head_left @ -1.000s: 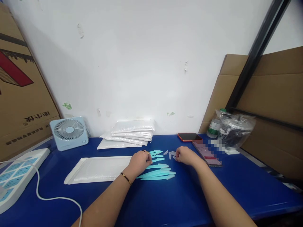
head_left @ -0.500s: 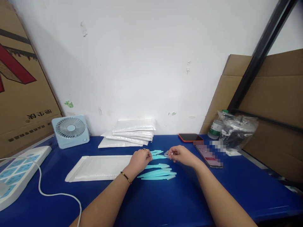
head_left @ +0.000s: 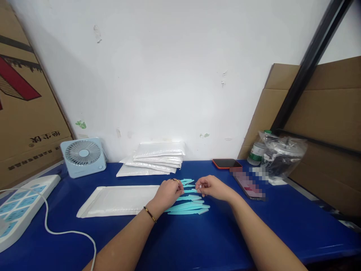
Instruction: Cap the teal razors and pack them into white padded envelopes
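Observation:
Several slim turquoise eyebrow razors (head_left: pixel 189 206) lie fanned out on the blue tabletop, and a couple more sit just beyond the hands. My left hand (head_left: pixel 168 192) is closed, its fingertips pinching the handle end of one razor (head_left: pixel 190 191). At that razor's other end, my right hand (head_left: pixel 212 187) is closed with thumb and fingers together around the blade end. A small pale or clear piece shows at the right fingertips, probably a blade cover. Partly behind my left wrist lies a flat white padded envelope (head_left: pixel 121 200).
A stack of white padded envelopes (head_left: pixel 159 150) rests against the wall. To the left are a light blue fan (head_left: pixel 83 157) and a white power strip (head_left: pixel 25 210) with a cable. Phones (head_left: pixel 227 163), a bottle (head_left: pixel 256 153) and a plastic bag (head_left: pixel 283 158) stand on the right.
Both hands have come slightly nearer, and the razor between them now lies closer to me. The clear piece at my right fingertips is now mostly covered by the fingers.

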Available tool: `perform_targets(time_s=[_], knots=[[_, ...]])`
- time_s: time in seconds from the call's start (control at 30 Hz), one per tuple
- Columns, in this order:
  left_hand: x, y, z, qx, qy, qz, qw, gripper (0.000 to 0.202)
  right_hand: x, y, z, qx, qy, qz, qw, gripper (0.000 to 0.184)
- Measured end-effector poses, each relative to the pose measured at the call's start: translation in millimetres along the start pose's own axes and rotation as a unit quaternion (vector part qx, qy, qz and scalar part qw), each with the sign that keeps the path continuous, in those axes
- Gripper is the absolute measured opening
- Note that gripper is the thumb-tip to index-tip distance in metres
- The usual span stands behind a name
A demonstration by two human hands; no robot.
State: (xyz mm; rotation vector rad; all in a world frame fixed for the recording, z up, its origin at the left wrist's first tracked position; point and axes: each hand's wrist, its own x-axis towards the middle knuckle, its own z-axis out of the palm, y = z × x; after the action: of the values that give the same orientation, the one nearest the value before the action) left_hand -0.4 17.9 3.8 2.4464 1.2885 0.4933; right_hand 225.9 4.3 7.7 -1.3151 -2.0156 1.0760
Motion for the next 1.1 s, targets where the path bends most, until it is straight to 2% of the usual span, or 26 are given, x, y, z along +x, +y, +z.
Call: perform_targets(time_s=[0.07,0.17,0.27,0.33,0.4,0.5,0.67,0.77,0.83,0.93,1.1], knots=[[-0.7,0.7,0.1,-0.005,-0.014,0.002,1.0,0.011,-1.0,1.6,-3.8,-0.009,-0.001,0.001,1.0,0.016],[-0.1,-2.3,0.7,0.019,-0.007,0.001,1.0,0.018,-1.6,7.8,-12.8,-0.077,0.067,0.015,0.995,0.018],[2.2,-8.2,3.0,0.084,0.017,-0.008,0.996,0.02,1.4,14.0,-14.6,-0.193,0.149,0.041,0.969,0.014],[4.3,-11.8,5.0,0.112,0.026,-0.01,0.993,0.022,5.6,16.4,-9.8,-0.255,0.17,0.062,0.95,0.012],[6.4,-13.7,6.7,0.122,0.027,-0.011,0.992,0.02,10.1,17.7,-3.4,-0.295,0.173,0.081,0.936,0.016],[9.3,-13.8,7.8,0.129,0.018,-0.007,0.991,0.013,14.4,19.0,2.7,-0.337,0.159,0.096,0.923,0.011],[10.8,-15.8,10.1,0.13,0.028,0.001,0.991,0.013,14.1,20.7,2.1,-0.379,0.153,0.122,0.904,0.018],[9.5,-19.6,11.6,0.094,0.037,-0.011,0.995,0.012,12.4,21.8,-0.9,-0.372,0.153,0.109,0.909,0.013],[8.7,-20.8,11.2,0.074,0.042,-0.015,0.996,0.015,11.4,22.4,-3.7,-0.342,0.172,0.074,0.921,0.012],[8.0,-18.9,7.6,0.058,0.056,-0.013,0.997,0.019,10.1,21.3,-7.0,-0.246,0.198,-0.005,0.949,0.015],[7.1,-12.8,2.2,0.041,0.064,-0.004,0.997,0.021,8.5,13.7,-2.9,-0.12,0.173,-0.084,0.974,0.019]])
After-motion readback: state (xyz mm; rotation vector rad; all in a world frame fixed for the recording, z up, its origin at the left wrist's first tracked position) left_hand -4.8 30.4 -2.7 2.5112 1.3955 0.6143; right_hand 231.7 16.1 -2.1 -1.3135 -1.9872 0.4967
